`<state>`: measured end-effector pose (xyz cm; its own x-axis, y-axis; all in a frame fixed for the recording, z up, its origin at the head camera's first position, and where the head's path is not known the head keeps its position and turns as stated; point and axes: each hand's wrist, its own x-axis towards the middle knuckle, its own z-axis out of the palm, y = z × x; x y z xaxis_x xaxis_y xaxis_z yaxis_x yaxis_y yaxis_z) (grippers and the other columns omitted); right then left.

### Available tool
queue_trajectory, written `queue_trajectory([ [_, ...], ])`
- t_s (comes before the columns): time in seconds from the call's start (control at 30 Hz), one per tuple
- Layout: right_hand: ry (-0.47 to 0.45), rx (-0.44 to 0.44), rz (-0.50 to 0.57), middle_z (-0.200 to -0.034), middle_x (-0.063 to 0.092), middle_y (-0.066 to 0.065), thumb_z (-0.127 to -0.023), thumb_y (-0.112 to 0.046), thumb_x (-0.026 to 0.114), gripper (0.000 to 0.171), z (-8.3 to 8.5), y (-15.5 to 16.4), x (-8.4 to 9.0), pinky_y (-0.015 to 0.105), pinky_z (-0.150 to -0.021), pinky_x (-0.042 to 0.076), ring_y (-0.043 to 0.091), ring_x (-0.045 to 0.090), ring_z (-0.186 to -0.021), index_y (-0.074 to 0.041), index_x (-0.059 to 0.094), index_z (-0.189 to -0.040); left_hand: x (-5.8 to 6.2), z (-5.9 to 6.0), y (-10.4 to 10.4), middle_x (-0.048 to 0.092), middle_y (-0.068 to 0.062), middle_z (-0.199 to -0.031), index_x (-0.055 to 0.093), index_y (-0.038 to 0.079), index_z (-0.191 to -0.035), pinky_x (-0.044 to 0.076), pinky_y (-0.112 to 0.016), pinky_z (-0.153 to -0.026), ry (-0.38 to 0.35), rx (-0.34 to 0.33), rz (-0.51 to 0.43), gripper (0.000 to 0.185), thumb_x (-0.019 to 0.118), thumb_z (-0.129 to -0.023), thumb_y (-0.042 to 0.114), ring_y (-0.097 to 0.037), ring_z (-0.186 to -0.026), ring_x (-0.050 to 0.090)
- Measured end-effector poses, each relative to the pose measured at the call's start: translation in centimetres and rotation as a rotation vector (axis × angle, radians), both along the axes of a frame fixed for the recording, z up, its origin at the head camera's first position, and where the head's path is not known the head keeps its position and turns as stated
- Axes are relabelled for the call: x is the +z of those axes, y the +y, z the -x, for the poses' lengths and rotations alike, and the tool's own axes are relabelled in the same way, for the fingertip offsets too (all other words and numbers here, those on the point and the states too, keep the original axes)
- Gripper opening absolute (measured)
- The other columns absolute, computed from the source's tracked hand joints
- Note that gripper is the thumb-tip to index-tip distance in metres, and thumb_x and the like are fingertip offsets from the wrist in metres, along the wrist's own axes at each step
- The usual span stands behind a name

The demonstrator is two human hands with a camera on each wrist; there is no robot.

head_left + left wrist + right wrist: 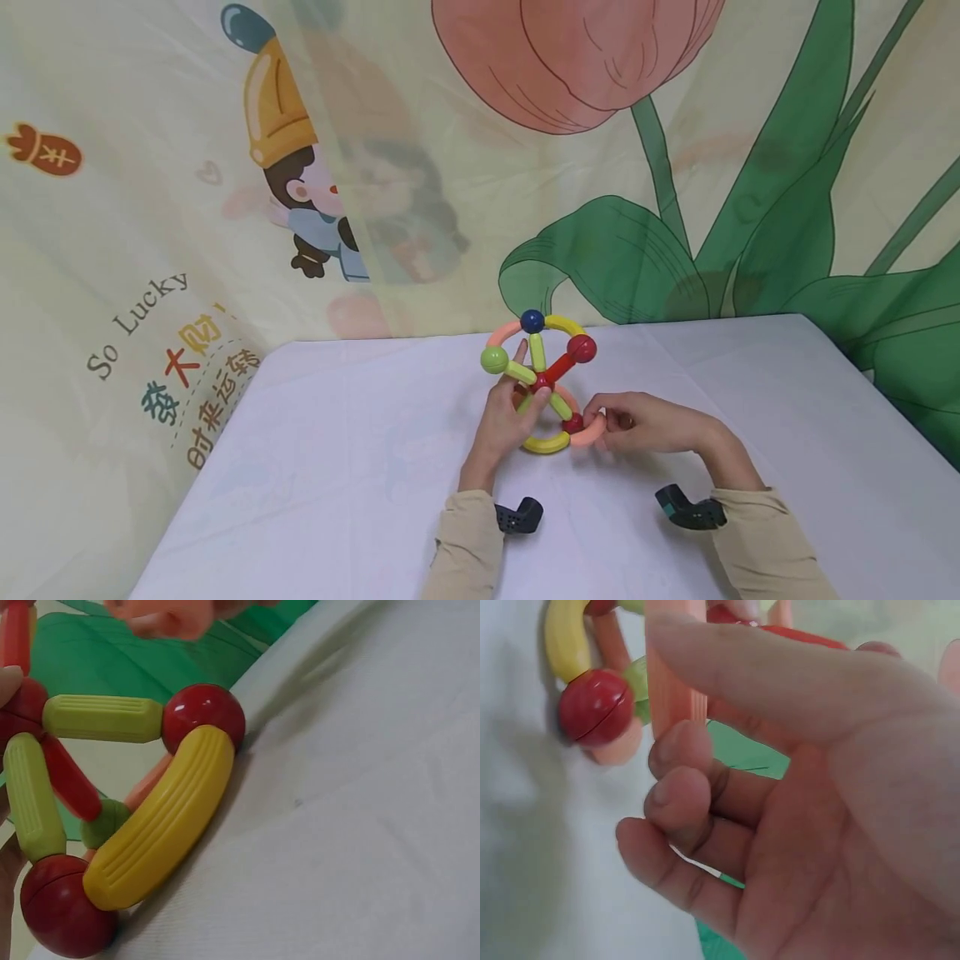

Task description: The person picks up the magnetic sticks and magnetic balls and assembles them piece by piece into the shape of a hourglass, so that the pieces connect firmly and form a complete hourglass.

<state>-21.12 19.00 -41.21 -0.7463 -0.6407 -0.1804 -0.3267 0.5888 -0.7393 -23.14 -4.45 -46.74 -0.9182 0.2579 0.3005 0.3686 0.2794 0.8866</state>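
A wheel-like build of balls joined by straight and curved rods stands upright on the table. My left hand [504,423] grips it at the middle, thumb on the central red ball [542,382]. Around the rim sit a blue ball [532,322], a light green ball [494,360] and a red ball [582,348]. In the left wrist view, a yellow curved rod [165,817] bridges two lower red balls. My right hand [648,423] pinches an orange curved rod [676,697] beside the lower red ball [573,422]; whether they touch is unclear.
The white-covered table [360,467] spreads around both hands. Behind its far edge hangs a printed cloth [420,92] with a flower, leaves and a cartoon figure. A dark device [519,517] is on the left wrist, another dark device [692,508] on the right.
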Motion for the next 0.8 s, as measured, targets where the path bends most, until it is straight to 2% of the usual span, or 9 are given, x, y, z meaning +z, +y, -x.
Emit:
queue_trajectory([
  [0.1, 0.035, -0.009, 0.031, -0.078, 0.051, -0.002, -0.086, -0.027, 0.069, 0.022, -0.1, -0.1, 0.3, 0.022, -0.061, 0.041, 0.013, 0.049, -0.073, -0.025, 0.059, -0.106, -0.1, -0.1, 0.1, 0.056, -0.006, -0.123, 0.012, 0.033, -0.151, 0.047, -0.038, -0.096, 0.027, -0.003, 0.016, 0.072, 0.057, -0.094, 0.028, -0.017, -0.103, 0.054],
  [0.27, 0.073, -0.027, 0.053, -0.078, 0.049, -0.004, -0.086, -0.03, 0.068, 0.022, -0.2, -0.3, 0.8, 0.022, -0.061, 0.041, 0.012, 0.049, -0.073, -0.03, 0.059, -0.106, -0.1, 0.0, 0.3, 0.056, -0.004, -0.123, 0.013, 0.033, -0.151, 0.047, -0.036, -0.096, 0.032, -0.005, -0.011, 0.073, 0.058, -0.093, 0.025, -0.015, -0.103, 0.055],
  [0.4, 0.088, -0.05, 0.069, -0.079, 0.05, -0.003, -0.087, -0.025, 0.068, 0.023, -0.3, -0.5, 1.2, 0.023, -0.06, 0.042, 0.014, 0.049, -0.074, -0.03, 0.058, -0.107, 0.1, 0.0, 0.4, 0.057, -0.007, -0.12, 0.014, 0.029, -0.151, 0.047, -0.038, -0.096, 0.023, -0.005, -0.024, 0.074, 0.058, -0.093, 0.021, -0.018, -0.101, 0.056],
  [0.43, 0.093, -0.056, 0.074, -0.079, 0.05, -0.003, -0.087, -0.024, 0.067, 0.023, -0.3, -0.5, 1.2, 0.023, -0.06, 0.042, 0.014, 0.049, -0.074, -0.03, 0.058, -0.107, 0.2, -0.1, 0.4, 0.056, -0.009, -0.119, 0.014, 0.026, -0.152, 0.047, -0.04, -0.096, 0.022, -0.003, -0.022, 0.074, 0.058, -0.093, 0.019, -0.02, -0.101, 0.055],
  [0.6, 0.155, -0.074, 0.098, -0.081, 0.053, -0.004, -0.087, -0.024, 0.067, 0.023, -0.4, -0.7, 1.7, 0.023, -0.062, 0.042, 0.013, 0.05, -0.073, -0.029, 0.056, -0.107, 2.5, -1.5, 0.5, 0.052, -0.015, -0.128, 0.017, 0.011, -0.151, 0.045, -0.043, -0.099, 0.03, -0.002, -0.007, 0.071, 0.056, -0.093, 0.013, -0.025, -0.109, 0.055],
  [0.67, 0.175, -0.086, 0.108, -0.081, 0.053, -0.004, -0.087, -0.025, 0.068, 0.024, -0.5, -0.8, 1.9, 0.023, -0.061, 0.043, 0.013, 0.05, -0.073, -0.029, 0.056, -0.108, 3.3, -2.0, 0.4, 0.052, -0.015, -0.127, 0.017, 0.01, -0.151, 0.045, -0.043, -0.1, 0.031, -0.003, -0.007, 0.07, 0.056, -0.093, 0.013, -0.025, -0.109, 0.056],
  [0.73, 0.189, -0.102, 0.115, -0.078, 0.052, -0.004, -0.087, -0.026, 0.068, 0.025, -0.6, -0.8, 2.1, 0.023, -0.06, 0.042, 0.013, 0.05, -0.072, -0.028, 0.055, -0.109, 3.4, -2.0, 0.5, 0.053, -0.014, -0.125, 0.017, 0.013, -0.151, 0.045, -0.042, -0.1, 0.02, -0.001, -0.008, 0.07, 0.056, -0.093, 0.014, -0.024, -0.11, 0.057],
  [0.8, 0.203, -0.12, 0.125, -0.075, 0.05, -0.004, -0.087, -0.028, 0.068, 0.027, -0.8, -0.9, 2.3, 0.023, -0.059, 0.042, 0.013, 0.049, -0.071, -0.027, 0.055, -0.11, 2.6, -1.5, 0.6, 0.054, -0.012, -0.122, 0.015, 0.017, -0.152, 0.046, -0.042, -0.098, 0.02, 0.0, -0.012, 0.072, 0.057, -0.093, 0.015, -0.023, -0.109, 0.057],
])
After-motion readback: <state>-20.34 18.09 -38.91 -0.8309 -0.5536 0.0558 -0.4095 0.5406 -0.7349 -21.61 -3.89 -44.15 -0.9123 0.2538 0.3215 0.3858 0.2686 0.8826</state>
